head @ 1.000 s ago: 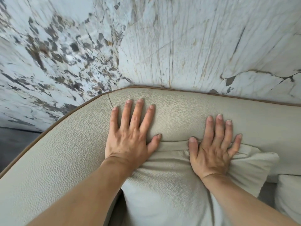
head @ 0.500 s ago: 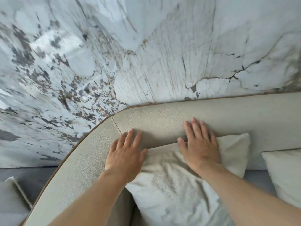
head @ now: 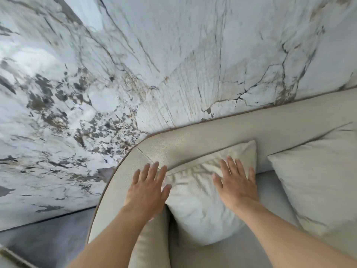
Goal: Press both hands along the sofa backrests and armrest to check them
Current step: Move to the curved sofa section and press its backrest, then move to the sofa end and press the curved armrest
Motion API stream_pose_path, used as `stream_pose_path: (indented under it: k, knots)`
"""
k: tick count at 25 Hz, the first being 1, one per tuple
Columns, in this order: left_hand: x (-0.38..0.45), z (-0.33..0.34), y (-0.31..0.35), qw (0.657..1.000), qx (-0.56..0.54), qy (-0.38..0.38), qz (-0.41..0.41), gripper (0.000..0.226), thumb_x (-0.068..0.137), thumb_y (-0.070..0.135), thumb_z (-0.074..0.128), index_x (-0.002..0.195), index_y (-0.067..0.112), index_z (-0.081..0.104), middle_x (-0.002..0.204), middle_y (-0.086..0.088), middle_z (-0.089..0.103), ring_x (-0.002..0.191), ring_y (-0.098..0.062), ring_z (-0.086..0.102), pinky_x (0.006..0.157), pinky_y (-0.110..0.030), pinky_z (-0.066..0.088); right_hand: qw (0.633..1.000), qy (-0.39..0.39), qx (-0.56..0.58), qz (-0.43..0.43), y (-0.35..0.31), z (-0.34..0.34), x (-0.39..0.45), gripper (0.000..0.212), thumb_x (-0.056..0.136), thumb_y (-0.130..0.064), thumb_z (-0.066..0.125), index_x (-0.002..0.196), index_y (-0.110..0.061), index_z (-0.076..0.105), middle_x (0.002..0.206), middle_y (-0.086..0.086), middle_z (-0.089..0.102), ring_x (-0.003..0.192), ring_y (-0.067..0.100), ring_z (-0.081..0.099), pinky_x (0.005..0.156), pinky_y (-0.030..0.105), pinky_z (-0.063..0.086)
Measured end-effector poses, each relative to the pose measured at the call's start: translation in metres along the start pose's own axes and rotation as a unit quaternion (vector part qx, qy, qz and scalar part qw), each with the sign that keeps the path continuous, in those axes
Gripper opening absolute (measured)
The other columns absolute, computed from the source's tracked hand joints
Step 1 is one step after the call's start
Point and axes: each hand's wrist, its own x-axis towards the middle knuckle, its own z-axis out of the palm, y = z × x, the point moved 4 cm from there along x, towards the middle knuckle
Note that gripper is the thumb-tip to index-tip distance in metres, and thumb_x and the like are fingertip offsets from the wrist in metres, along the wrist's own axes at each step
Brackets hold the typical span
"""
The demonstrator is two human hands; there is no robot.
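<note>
While both hands lie flat and splayed, gripping nothing, the left hand (head: 146, 192) is on the sofa's corner, its armrest (head: 108, 213) running back beneath that wrist, and the right hand (head: 236, 187) presses a cushion (head: 195, 207), the backrest (head: 251, 130) just beyond its fingertips.

Both forearms run out of the bottom edge, so nothing above them shows. The left hand (head: 147, 187) and right hand (head: 236, 184) are smeared by motion, fingertips soft, and whether the palms press down or merely rest cannot be told. The left hand covers the spot where the small cushion (head: 201, 198) meets the sofa corner (head: 154, 149). The second cushion (head: 316, 176) is cut by the right edge, as is the backrest (head: 289, 120). The marble wall (head: 135, 64) blurs toward the left side. A pale object (head: 7, 256) at the bottom left corner is too cropped to identify.
</note>
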Motion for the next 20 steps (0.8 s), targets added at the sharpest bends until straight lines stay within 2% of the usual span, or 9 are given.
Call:
stream_pose_path:
  k: [6,10,17,20]
  knots:
    - [0.029,-0.016,-0.044,0.986,0.012,-0.003,0.164,0.063,0.097,0.053,0.013,0.152,0.028,-0.006,0.162,0.001,-0.010,0.148,-0.024,-0.014,0.118,-0.044,-0.010,0.986,-0.015,0.018,0.164,-0.050,-0.011,-0.054,0.063,0.098,-0.051,0.011,0.153,-0.026,-0.003,0.163,-0.005,-0.010,0.148,0.017,-0.012,0.117,0.050,-0.009]
    - [0.030,-0.013,-0.055,0.974,0.015,-0.016,0.223,0.063,0.097,0.053,0.010,0.152,0.028,-0.008,0.163,0.001,-0.008,0.148,-0.022,-0.014,0.117,-0.043,-0.011,0.970,-0.019,0.039,0.239,-0.076,-0.010,-0.083,0.063,0.098,-0.052,0.011,0.153,-0.027,-0.004,0.162,-0.005,-0.011,0.147,0.017,-0.012,0.116,0.048,-0.010]
    - [0.013,-0.022,-0.024,0.938,0.032,-0.020,0.344,0.065,0.093,0.054,0.006,0.152,0.028,-0.007,0.163,0.002,-0.006,0.148,-0.021,-0.008,0.119,-0.043,-0.005,0.933,-0.004,0.066,0.352,-0.083,0.008,-0.148,0.064,0.096,-0.055,0.005,0.152,-0.028,-0.008,0.161,-0.007,-0.017,0.146,0.016,-0.019,0.114,0.048,-0.015]
    - [-0.005,-0.026,-0.012,0.921,0.043,-0.010,0.386,0.064,0.095,0.053,0.010,0.152,0.028,-0.003,0.163,0.002,-0.005,0.149,-0.021,-0.007,0.119,-0.043,-0.004,0.913,0.004,0.074,0.402,-0.085,0.016,-0.190,0.064,0.096,-0.055,0.004,0.152,-0.028,-0.009,0.161,-0.008,-0.018,0.146,0.017,-0.019,0.114,0.049,-0.016]
